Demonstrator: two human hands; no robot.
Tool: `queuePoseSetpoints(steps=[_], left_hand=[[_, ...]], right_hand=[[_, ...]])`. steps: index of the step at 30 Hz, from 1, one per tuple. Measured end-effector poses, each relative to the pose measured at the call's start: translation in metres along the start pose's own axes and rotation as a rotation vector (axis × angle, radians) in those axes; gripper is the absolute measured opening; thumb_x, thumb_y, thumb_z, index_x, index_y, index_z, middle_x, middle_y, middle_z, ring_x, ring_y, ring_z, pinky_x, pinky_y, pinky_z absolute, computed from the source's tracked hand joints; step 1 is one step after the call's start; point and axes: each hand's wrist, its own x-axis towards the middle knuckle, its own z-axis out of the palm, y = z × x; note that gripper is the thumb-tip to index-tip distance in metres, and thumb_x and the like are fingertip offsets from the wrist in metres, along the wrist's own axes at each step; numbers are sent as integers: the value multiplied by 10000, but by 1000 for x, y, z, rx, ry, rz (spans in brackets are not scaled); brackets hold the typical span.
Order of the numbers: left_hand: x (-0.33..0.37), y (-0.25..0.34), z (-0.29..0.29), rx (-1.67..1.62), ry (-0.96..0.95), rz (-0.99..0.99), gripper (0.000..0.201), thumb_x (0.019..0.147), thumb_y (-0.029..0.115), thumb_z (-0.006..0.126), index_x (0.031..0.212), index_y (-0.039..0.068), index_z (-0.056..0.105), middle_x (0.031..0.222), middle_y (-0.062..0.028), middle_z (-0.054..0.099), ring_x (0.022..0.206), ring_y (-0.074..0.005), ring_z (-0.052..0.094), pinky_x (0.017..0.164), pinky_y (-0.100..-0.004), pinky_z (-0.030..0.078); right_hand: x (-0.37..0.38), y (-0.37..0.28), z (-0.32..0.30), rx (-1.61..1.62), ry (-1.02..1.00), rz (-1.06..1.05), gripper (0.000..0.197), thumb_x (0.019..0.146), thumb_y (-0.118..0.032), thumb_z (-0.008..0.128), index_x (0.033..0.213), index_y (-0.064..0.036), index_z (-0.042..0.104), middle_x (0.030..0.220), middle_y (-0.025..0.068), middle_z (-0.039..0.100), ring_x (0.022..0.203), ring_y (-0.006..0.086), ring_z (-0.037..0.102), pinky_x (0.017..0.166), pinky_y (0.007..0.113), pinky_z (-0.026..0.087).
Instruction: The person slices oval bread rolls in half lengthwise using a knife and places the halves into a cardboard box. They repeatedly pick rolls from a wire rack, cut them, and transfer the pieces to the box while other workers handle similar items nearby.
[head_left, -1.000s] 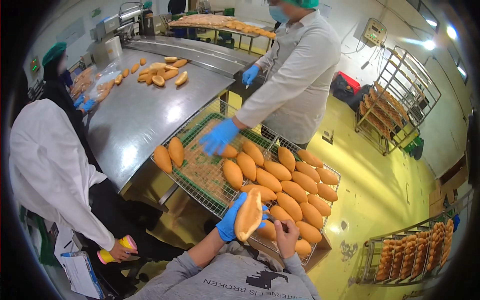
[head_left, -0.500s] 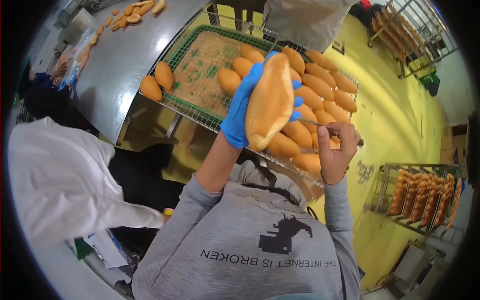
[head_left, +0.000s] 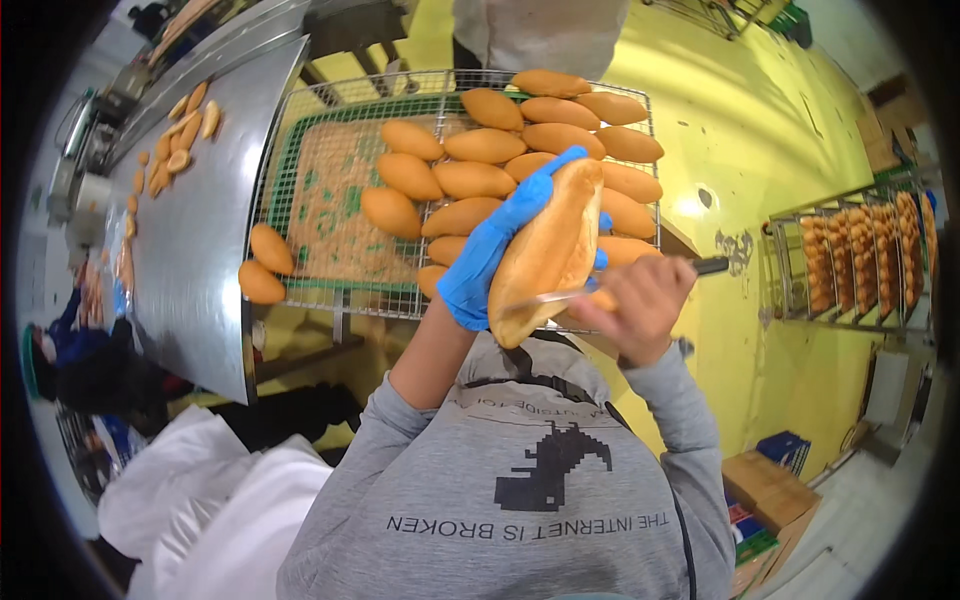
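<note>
My left hand (head_left: 492,248), in a blue glove, grips an elongated golden bread roll (head_left: 553,240) from its left side, tilted over the near edge of a wire rack (head_left: 400,302). Bare and blurred by motion, my right hand (head_left: 640,308) is closed around a knife with a black handle (head_left: 712,266). Its blade lies at the lower part of the held roll; how deep it goes, if at all, I cannot tell. Several whole rolls (head_left: 480,180) lie in rows on the rack beyond my hands, and a pair (head_left: 266,262) sits at its left edge.
Under the rack is a green crate (head_left: 285,170) strewn with crumbs. A steel table (head_left: 195,270) at left carries bread pieces (head_left: 185,135). A person in white (head_left: 235,510) is close at my left; another (head_left: 540,40) stands opposite. A bread trolley (head_left: 780,270) and cardboard box (head_left: 765,485) are at right.
The view has shifted. The knife, earlier held to the right of the roll, now has its blade against the roll's lower part. My left hand keeps its grip on the same roll.
</note>
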Motion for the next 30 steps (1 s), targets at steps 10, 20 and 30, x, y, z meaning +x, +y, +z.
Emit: queuePoseSetpoints(steps=[10,20,30], left_hand=[[32,-14,-5,-50,-97,-194,585,914,421,483,1396,141,308,1202,-207,494,937,-335,594,718,-434,551],[37,-13,-1,-95,-244,-232,664,874,386,563,1413,133,270,1269,-150,433,991,-256,578,818,-380,527],[28,-9,-2,273,-17,-2,761,750,251,633,1410,157,264,1111,-158,492,891,-294,595,741,-432,543]], right_hand=[[-17,33,-3,-334,74,239,223,689,-299,756,719,-148,595,672,-32,518,692,161,489,734,326,288],[-13,40,5,-205,116,387,283,632,-271,797,751,-125,586,682,-24,538,696,170,489,738,316,295],[-10,41,29,-151,199,385,260,642,-257,786,731,-126,581,659,-28,517,658,170,487,740,331,305]])
